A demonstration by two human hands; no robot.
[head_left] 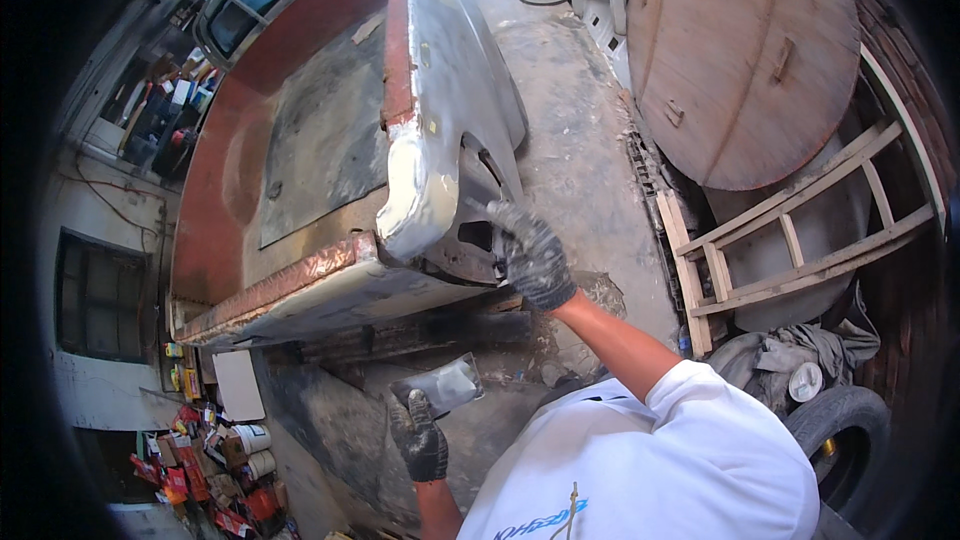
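Observation:
My left hand [424, 443], in a dark grey patterned work glove, grips the edge of a small flat plate [465, 377] smeared with white paste. My right hand [537, 258], in a matching glove, reaches to the rear corner of a pickup truck bed [448, 140]. Its fingers are bent beside the lamp opening [476, 234], one pointing left at the panel; whatever they hold is hard to make out. Cream-white filler [404, 178] covers the corner post just left of that hand. The truck's side is patchy grey and white; the bed inside is rusty red.
At the right, a large round wooden board [745, 50] leans beside a wooden frame [800, 240]. Below them lie a tyre [845, 440] and grey cloth [840, 345]. Boxes and cans [215, 465] crowd the lower left. Concrete floor [590, 140] runs along the truck's right side.

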